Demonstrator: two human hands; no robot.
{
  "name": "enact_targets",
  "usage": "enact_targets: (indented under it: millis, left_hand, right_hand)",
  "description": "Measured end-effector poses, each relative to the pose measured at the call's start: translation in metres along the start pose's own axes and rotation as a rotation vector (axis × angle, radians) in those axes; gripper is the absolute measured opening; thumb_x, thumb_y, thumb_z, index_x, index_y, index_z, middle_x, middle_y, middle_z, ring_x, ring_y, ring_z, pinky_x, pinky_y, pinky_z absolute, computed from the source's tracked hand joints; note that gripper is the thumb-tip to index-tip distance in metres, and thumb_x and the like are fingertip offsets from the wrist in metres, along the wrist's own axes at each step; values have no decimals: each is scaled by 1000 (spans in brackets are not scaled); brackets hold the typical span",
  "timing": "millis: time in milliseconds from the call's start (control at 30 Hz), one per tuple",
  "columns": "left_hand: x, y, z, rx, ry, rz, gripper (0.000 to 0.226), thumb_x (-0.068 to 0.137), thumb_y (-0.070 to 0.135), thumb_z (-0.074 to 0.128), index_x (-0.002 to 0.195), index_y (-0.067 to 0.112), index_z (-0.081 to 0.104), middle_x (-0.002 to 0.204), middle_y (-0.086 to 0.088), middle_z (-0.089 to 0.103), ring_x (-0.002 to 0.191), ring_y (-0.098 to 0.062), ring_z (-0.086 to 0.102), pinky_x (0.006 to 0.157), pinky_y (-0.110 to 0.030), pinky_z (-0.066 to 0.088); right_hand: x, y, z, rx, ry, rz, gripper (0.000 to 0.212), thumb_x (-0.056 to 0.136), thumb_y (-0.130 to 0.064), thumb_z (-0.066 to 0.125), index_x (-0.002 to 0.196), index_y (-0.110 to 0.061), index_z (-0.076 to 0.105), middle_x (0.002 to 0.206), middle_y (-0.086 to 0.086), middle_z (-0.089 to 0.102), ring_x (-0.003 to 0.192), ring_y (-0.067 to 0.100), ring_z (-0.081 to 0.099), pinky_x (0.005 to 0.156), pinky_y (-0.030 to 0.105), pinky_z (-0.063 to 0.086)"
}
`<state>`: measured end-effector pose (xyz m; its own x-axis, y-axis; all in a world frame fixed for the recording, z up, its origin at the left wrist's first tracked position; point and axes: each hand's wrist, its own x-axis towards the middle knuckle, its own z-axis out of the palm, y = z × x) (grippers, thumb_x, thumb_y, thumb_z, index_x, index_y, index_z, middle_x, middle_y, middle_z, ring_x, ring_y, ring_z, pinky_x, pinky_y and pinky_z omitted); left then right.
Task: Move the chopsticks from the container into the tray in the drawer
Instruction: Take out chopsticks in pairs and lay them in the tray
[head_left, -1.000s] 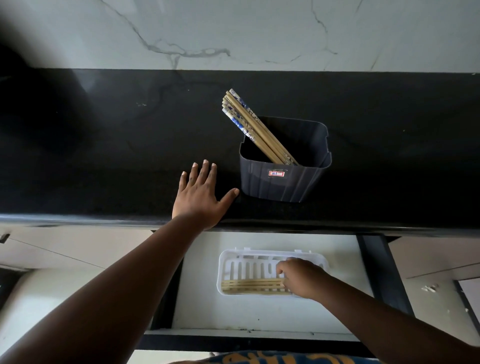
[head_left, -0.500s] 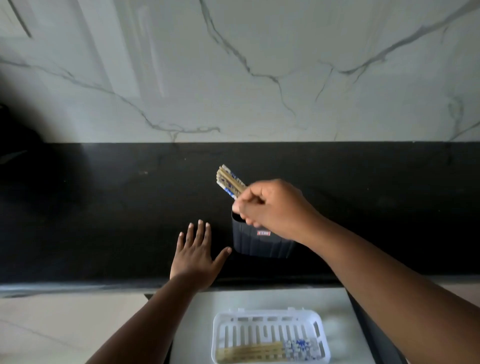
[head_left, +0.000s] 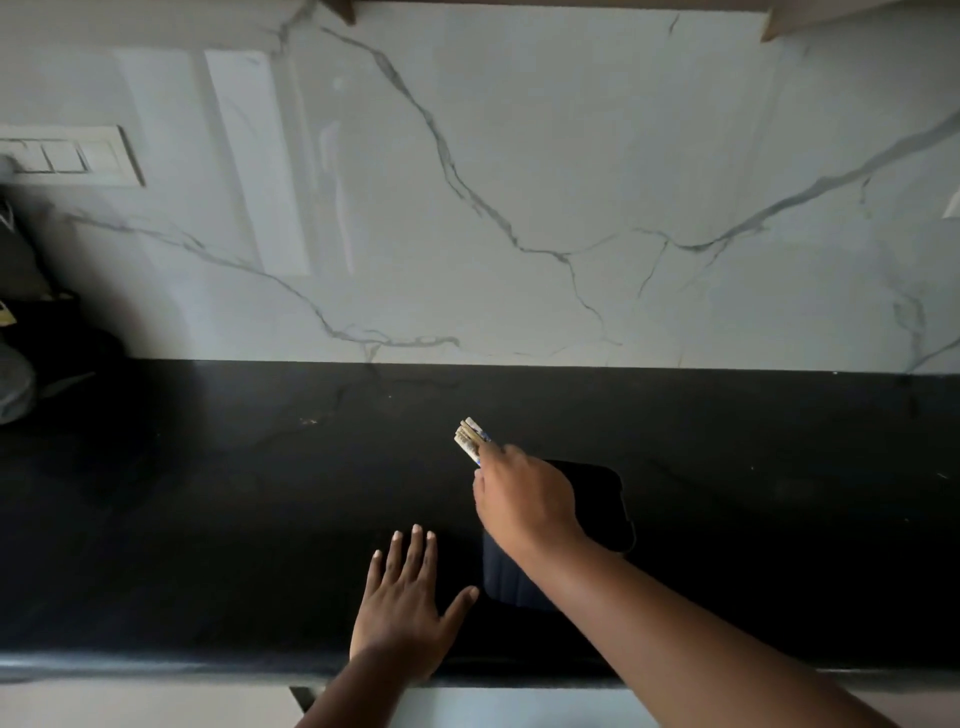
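Chopsticks, tan wooden bundle with blue-patterned tops (head_left: 470, 436), pinched by right hand (head_left: 524, 501) above dark ribbed plastic container (head_left: 605, 512), left hand (head_left: 408, 605) splayed flat on black stone counter (head_left: 208, 519)

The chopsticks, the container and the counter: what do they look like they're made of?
Chopsticks: probably wood or bamboo, a pale tan, with blue-and-white patterned tops.
Container: likely plastic, dark and matte, with moulded vertical ribs.
Counter: seems polished black stone, faintly veined and reflecting the wall, which looks like glossy white marble or marble-look tile.
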<state>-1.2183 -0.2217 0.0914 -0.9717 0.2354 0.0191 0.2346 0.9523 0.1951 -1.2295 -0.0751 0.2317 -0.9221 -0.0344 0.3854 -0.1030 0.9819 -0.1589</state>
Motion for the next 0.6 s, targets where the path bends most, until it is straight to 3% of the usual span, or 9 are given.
enact_targets:
  millis: [133,233,333,400,500,567,600]
  left_hand:
    - [0,-1,2,-14,14,-1,99,77,81,-3,153,18,-6,154,4,-21,141,-14,-26,115,-35,-18]
    - [0,-2,3,-31,19,-8,102,74,83,-4,153,18,-5,154,5,-21,141,-13,-26,115,-34,-18]
    - [-1,-2,2,-61,-28,-23,101,76,84,0,152,17,-5,155,4,-20,143,-15,-25,116,-34,-18]
    - [3,2,-13,-194,-34,-104,91,87,76,19,154,15,4,161,-2,-11,147,-18,-16,119,-36,-11]
    - [18,17,-71,-549,233,-211,69,95,52,44,150,13,28,161,-11,16,150,-23,4,121,-40,0]
    - [23,38,-128,-756,424,-121,66,92,51,51,147,19,36,157,-1,27,147,-14,12,120,-35,7]
    - [22,51,-159,-865,455,-36,66,88,55,54,146,25,39,152,6,35,143,-8,20,118,-31,18]
  right_hand:
    - [-1,9,-2,34,3,7,18,96,-23,45,101,-14,59,99,6,65,82,30,65,57,31,35]
    - [2,21,-28,172,94,3,20,93,-28,52,78,-15,55,80,6,65,74,30,60,56,33,32]
    - [17,41,-85,502,197,65,18,87,-29,66,76,-15,67,59,-3,61,55,15,55,53,28,40]
    - [23,52,-128,823,232,112,6,85,-23,70,80,-20,72,66,-1,68,62,13,65,57,24,52]
    - [27,67,-171,1222,223,127,5,85,-13,71,85,-17,74,76,6,74,67,20,72,58,25,57]
    - [28,71,-184,1324,200,133,4,85,-13,71,87,-11,74,77,7,74,66,21,71,58,27,57]
    - [28,72,-186,1352,188,139,6,86,-14,71,88,-9,74,77,8,74,66,21,71,58,27,57]
